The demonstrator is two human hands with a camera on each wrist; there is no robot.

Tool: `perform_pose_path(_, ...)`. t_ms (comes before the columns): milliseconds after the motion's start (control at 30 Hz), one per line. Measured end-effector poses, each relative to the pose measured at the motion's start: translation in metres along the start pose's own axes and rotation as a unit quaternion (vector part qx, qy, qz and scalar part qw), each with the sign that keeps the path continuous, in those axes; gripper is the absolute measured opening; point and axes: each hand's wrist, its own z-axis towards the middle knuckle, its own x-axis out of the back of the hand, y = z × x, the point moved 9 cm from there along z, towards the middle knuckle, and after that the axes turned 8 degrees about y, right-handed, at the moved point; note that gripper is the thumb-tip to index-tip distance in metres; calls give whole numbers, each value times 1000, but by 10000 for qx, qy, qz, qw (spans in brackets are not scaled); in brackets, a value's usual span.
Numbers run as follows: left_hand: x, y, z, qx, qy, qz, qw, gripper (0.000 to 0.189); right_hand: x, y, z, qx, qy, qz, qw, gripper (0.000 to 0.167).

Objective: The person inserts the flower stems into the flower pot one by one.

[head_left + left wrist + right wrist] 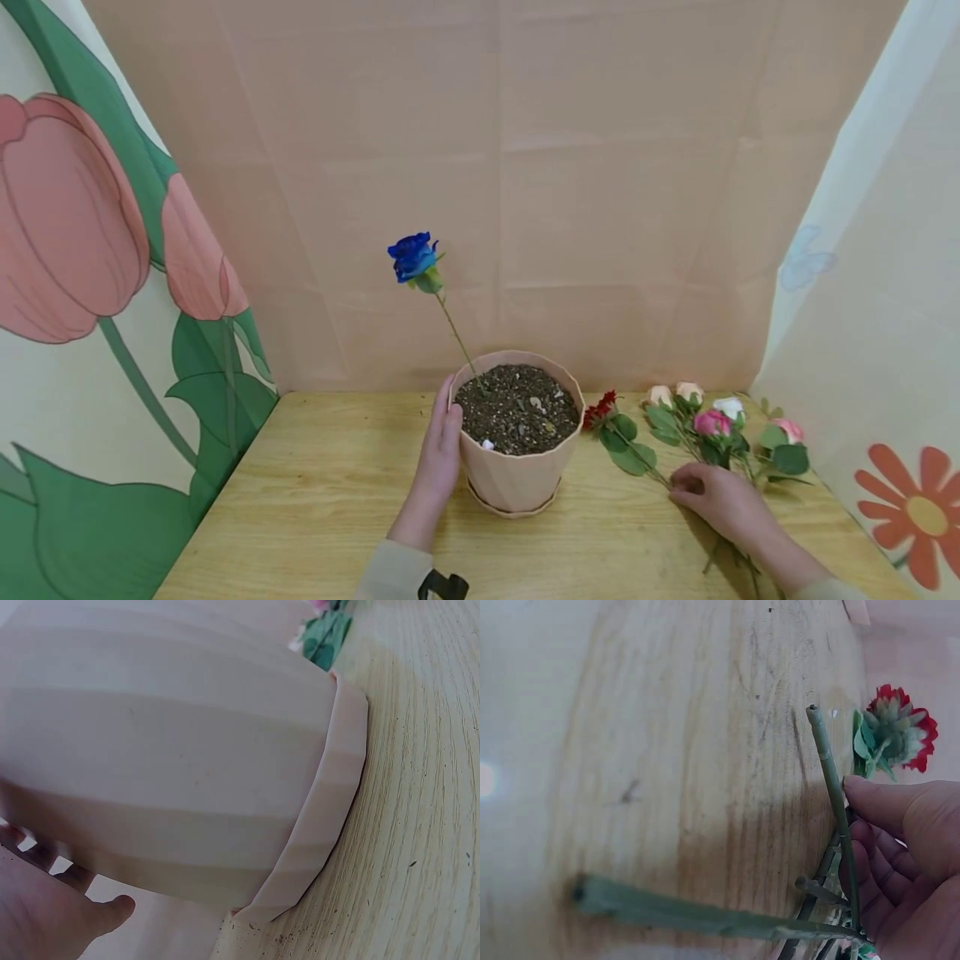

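My left hand (437, 450) rests along the left side of a pale pink flower pot (513, 479), its fingers fairly straight and reaching up to the rim. Dark soil (517, 408) fills the pot. A blue rose (414, 258) stands in it at the left, its stem leaning left. To the right of the pot, my right hand (716, 500) pinches the stem of a red flower (600, 410), which lies on the table with its head toward the pot. In the right wrist view, thumb and curled fingers meet beside several green stems (832, 780).
A bunch of pink, white and peach roses (712, 423) lies right of the pot, stems toward the front edge. The pot stands on a saucer (513, 510) on the wooden table (322, 500). A plain pink backdrop (600, 208) rises behind, and flower-printed panels flank both sides.
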Motion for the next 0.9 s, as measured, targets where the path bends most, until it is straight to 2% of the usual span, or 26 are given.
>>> perform_pose_path(267,-1,1,0,-37,5,-27,10000,55,-1,0,0,-170,-229,222,9993,20)
perform_pose_path(533,0,-1,0,9,29,1,10000,55,2,-4,0,-150,-198,385,9989,21)
perform_pose_path(733,0,-2,1,42,17,46,10000,55,10,-13,-3,-58,105,676,9976,20)
perform_pose_path(900,0,-1,0,68,8,66,10000,55,18,-22,-2,13,403,687,9968,22)
